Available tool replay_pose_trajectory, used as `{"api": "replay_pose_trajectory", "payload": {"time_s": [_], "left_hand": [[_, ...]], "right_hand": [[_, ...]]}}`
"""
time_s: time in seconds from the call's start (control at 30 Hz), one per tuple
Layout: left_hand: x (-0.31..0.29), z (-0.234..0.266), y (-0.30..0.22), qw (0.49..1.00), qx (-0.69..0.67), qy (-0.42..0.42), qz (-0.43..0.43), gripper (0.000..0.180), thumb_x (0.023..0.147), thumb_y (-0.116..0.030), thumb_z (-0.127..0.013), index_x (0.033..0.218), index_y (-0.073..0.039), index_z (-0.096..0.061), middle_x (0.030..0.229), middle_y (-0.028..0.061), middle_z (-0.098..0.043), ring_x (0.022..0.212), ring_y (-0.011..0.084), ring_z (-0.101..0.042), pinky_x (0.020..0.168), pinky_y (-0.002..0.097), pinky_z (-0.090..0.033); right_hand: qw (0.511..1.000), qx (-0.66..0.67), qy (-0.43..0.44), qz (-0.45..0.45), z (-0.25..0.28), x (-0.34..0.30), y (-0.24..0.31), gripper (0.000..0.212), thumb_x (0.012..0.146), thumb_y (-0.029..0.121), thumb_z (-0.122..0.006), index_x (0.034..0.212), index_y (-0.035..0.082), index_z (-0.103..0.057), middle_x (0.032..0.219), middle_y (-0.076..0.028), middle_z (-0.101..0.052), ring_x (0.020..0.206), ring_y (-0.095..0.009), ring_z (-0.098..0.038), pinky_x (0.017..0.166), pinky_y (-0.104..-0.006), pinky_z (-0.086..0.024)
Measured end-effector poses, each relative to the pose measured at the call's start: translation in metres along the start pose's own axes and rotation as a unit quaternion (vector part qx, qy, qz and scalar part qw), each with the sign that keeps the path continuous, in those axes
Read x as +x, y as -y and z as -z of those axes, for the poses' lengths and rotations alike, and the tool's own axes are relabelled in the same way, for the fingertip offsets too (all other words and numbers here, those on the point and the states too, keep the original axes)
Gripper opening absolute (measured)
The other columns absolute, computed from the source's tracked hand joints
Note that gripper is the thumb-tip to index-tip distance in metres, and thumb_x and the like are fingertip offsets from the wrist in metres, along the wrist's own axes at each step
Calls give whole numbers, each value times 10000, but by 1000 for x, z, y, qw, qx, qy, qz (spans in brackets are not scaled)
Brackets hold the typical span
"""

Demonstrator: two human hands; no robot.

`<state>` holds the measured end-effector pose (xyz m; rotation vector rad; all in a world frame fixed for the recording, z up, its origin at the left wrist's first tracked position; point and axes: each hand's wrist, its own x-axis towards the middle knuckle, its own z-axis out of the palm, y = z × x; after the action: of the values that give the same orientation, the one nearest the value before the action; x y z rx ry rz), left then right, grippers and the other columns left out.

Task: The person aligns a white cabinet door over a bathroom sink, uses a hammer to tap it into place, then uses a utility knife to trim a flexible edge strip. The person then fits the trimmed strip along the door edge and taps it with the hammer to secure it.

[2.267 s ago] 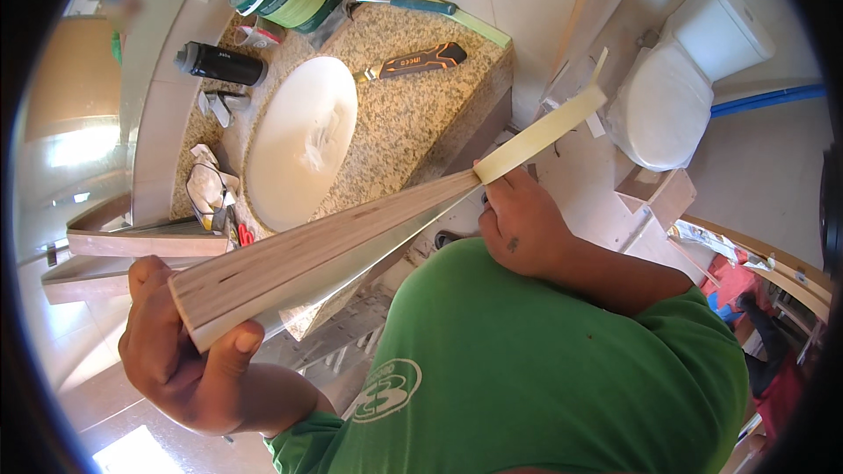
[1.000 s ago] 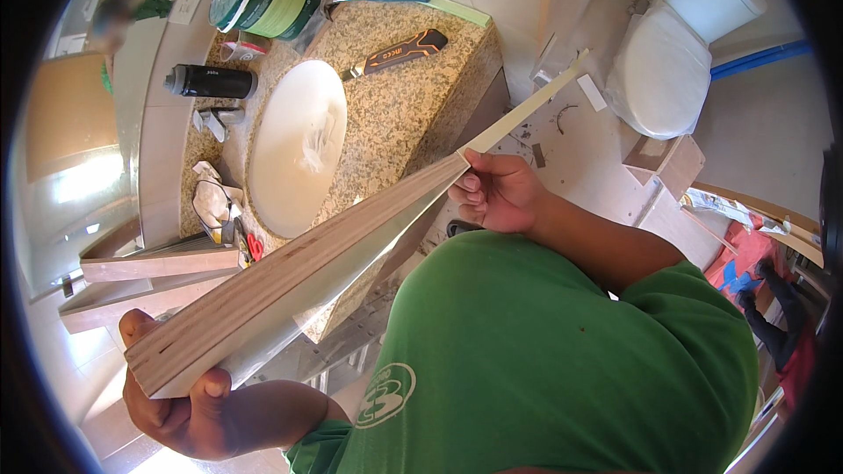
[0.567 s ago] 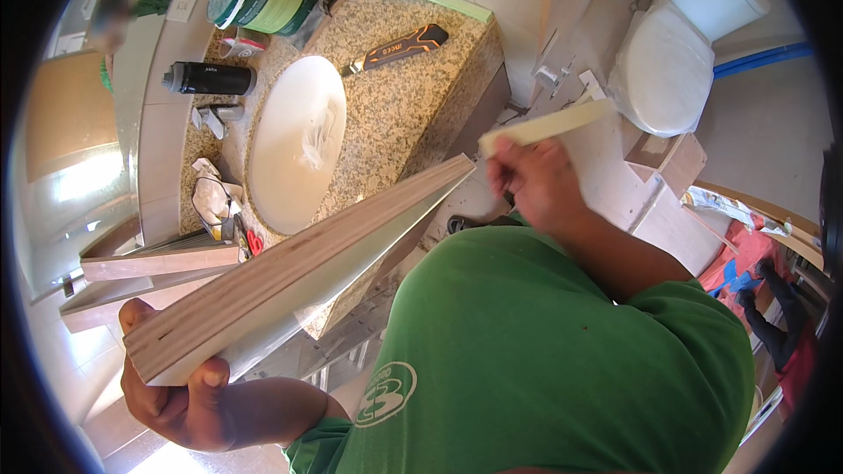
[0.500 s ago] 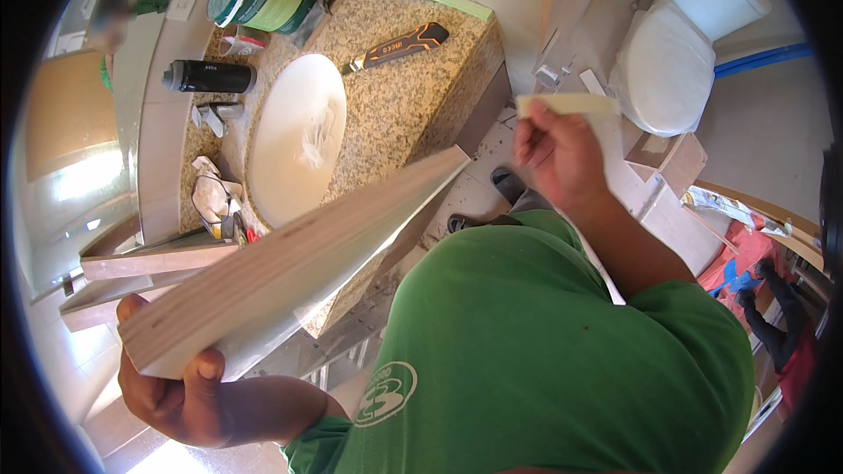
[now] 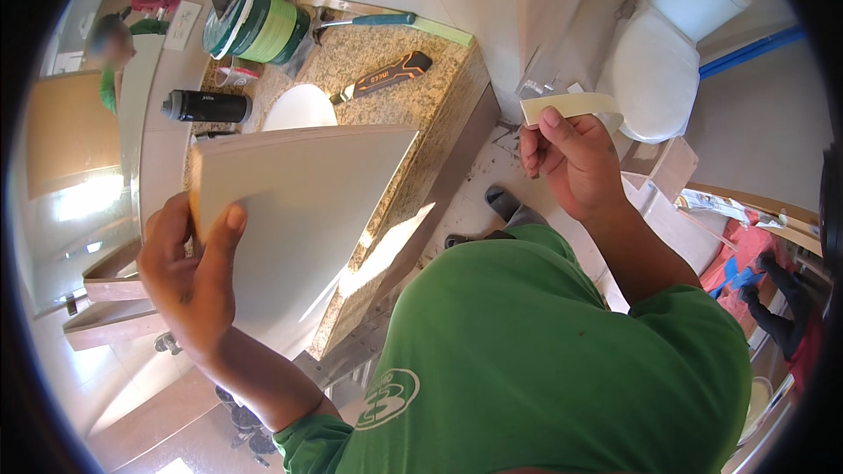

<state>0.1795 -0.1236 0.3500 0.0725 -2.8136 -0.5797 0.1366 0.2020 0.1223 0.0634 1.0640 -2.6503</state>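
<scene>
My left hand [image 5: 189,276] is closed round the left edge of a flat wooden panel [image 5: 294,211], its thumb lying on the pale, smooth face. The panel tilts over a speckled granite countertop [image 5: 448,70] and covers most of the white basin [image 5: 299,108]. Off to the right, my right hand [image 5: 580,162] pinches a thin, pale yellow strip [image 5: 575,105] between thumb and fingers. The strip's far end bends down past the hand, apart from the panel. Beyond the basin lies a black and orange utility knife [image 5: 386,77], and behind it a hammer [image 5: 373,20] with a teal handle.
A green bucket [image 5: 268,28] and a black bottle [image 5: 211,106] stand at the counter's back, beside a mirror [image 5: 75,123]. Wooden boards [image 5: 114,325] are at the left. At the right are a white toilet [image 5: 654,70] and another person's legs [image 5: 773,307].
The panel has turned so its pale face shows rather than its long edge, and my left hand has risen with it. My right hand has shifted slightly, still holding the strip.
</scene>
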Motion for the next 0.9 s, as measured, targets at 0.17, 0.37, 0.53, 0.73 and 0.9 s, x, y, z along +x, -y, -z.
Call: {"api": "replay_pose_trajectory", "payload": {"time_s": [0.17,0.37,0.53,0.73,0.9], "left_hand": [[23,-22,6,999,27,24,-26,309,890,-224,-849,898,39,-687,684,35,-515,673,117,-427,614,301,-355],[42,-41,18,998,7,50,-26,339,874,-235,-845,798,22,-638,593,59,-434,573,158,-381,545,345,-322],[49,-48,23,996,59,60,-34,390,832,-244,-854,731,8,-574,577,124,-474,528,265,-421,542,407,-361],[55,-49,31,995,93,42,-19,434,815,-304,-851,711,0,-560,590,149,-492,551,325,-464,559,438,-387],[56,-56,36,995,88,30,-39,456,816,-314,-855,715,1,-541,572,129,-445,532,281,-410,547,417,-362]], "right_hand": [[1000,10,17,3,-6,0,13,260,1077,266,-650,1042,14,-700,865,-86,-702,741,-173,-637,685,-319,-511],[999,7,34,14,-18,4,22,276,1079,257,-631,1073,-9,-702,889,-113,-716,743,-187,-643,689,-322,-517],[998,-22,36,40,-36,7,29,290,1078,207,-598,1235,-27,-669,969,-151,-741,752,-190,-640,695,-329,-518],[987,-95,63,115,-63,5,33,349,1061,170,-607,1332,-50,-620,1014,-194,-750,780,-194,-652,705,-334,-531],[971,-147,123,146,-83,1,33,345,1026,179,-689,1281,-46,-635,1010,-193,-762,807,-169,-683,744,-320,-561]]}}
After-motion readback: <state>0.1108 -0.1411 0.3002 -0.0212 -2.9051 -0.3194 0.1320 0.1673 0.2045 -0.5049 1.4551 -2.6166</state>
